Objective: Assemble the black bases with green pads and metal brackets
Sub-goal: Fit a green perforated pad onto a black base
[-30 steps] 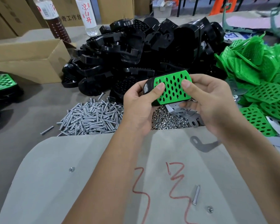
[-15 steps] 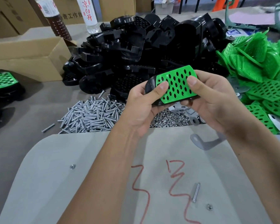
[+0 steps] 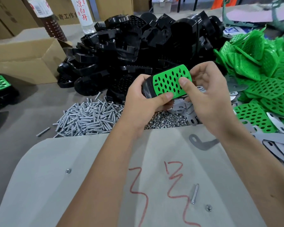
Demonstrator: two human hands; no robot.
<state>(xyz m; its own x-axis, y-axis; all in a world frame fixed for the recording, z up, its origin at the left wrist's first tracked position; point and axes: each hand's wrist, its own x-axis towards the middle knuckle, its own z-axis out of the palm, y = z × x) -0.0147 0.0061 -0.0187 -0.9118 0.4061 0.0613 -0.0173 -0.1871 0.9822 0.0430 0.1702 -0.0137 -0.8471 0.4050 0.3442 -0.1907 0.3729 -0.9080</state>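
Above the nut pile (image 3: 166, 121), mid-scene, I see the black base (image 3: 147, 89) with the green pad (image 3: 170, 81) on top, held off the table. Left hand (image 3: 138, 104) grips its near-left end, thumb on the pad; right hand (image 3: 208, 94) pinches the right end, thumb on top. Black base heap (image 3: 138, 46) far, green pad heap (image 3: 261, 71) right, bolts (image 3: 88, 115) left.

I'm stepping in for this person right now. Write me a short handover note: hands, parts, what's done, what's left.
Left hand grips the black base at its left end; right hand holds the other end, thumb pressing the green pad onto it.
Supplies: base pile behind, pad pile right, screws left, nuts under the hands, a bracket on the board.
Done: pad laid on base.
Left: no bracket visible on it yet; fit one.
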